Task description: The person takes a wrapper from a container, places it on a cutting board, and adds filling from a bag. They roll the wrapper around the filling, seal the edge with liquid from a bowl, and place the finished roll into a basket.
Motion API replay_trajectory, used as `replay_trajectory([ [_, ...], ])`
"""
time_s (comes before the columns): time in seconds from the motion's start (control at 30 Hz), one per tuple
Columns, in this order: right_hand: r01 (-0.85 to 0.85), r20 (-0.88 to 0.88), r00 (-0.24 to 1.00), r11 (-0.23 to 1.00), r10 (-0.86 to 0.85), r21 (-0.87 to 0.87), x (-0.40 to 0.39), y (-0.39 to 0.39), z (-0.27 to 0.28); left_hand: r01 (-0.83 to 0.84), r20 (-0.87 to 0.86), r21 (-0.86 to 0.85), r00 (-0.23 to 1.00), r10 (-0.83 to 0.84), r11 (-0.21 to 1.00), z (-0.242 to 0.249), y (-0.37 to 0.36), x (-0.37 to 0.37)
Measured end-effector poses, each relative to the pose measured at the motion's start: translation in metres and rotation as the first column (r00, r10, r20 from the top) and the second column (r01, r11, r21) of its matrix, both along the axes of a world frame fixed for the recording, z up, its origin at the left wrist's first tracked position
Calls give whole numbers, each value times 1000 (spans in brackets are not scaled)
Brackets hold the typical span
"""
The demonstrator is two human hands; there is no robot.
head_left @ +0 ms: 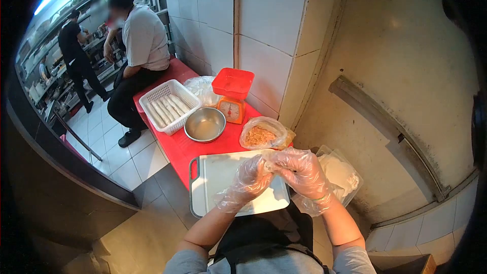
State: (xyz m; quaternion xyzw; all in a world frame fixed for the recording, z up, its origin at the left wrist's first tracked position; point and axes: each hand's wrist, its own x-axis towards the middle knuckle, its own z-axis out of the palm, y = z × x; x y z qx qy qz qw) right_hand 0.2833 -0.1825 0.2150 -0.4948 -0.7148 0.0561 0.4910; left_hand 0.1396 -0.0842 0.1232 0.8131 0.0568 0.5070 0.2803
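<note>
My left hand (249,175) and my right hand (303,170), both in clear plastic gloves, meet above the cutting board (215,182). Their fingers are pinched together, and what they hold, if anything, I cannot make out. The board is white with a grey-green edge and a red handle grip. Just beyond my hands sits an open plastic bag (261,135) of orange shredded food. Beside my right hand, a clear container (357,182) holds white, thin, sheet-like pieces (339,173), partly hidden by that hand.
On the red table (177,155) stand a steel bowl (205,125), an orange scale (232,110) with a red tray, and a white basket (176,126) of long pale rolls (166,110). A person (144,38) sits at the table's far end; another (76,53) stands beyond. Walls close in on the right.
</note>
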Motion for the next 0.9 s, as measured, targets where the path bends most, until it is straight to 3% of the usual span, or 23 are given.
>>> replay_trajectory([
  [0.13, 56, 73, 996, 998, -54, -31, -2, -4, 10, 14, 82, 87, 996, -21, 996, -9, 5, 5],
  [0.23, -1, 150, 989, 999, -6, 41, 5, -1, 0, 60, 61, 41, 996, -62, 997, 3, 2, 4],
  [0.33, 10, 249, 968, 1000, -6, -16, 4, -5, -2, 104, -5, -26, 995, -104, 994, -3, 4, 0],
  [0.43, 44, 465, 884, 999, -44, 11, 2, -10, 14, 158, -89, -127, 981, -170, 979, -10, 9, 4],
  [0.53, 80, 514, 853, 996, -92, 45, -2, -12, 17, 270, 25, -317, 961, -277, 909, -30, 9, 6],
  [0.63, 75, 519, 850, 996, -91, 53, 1, -5, 11, 265, 43, -292, 963, -264, 919, -22, 8, 7],
  [0.73, -25, 443, 896, 1000, 25, -6, 12, 0, 14, 153, -102, -112, 981, -164, 982, 6, 5, -3],
  [0.83, 74, 137, 986, 983, -98, 170, 7, -6, 2, 178, 15, -203, 984, -178, 963, 16, -1, -4],
  [0.9, 148, 133, 972, 946, -193, 288, 9, -12, -16, 236, 1, -272, 970, -245, 933, 17, 4, 0],
])
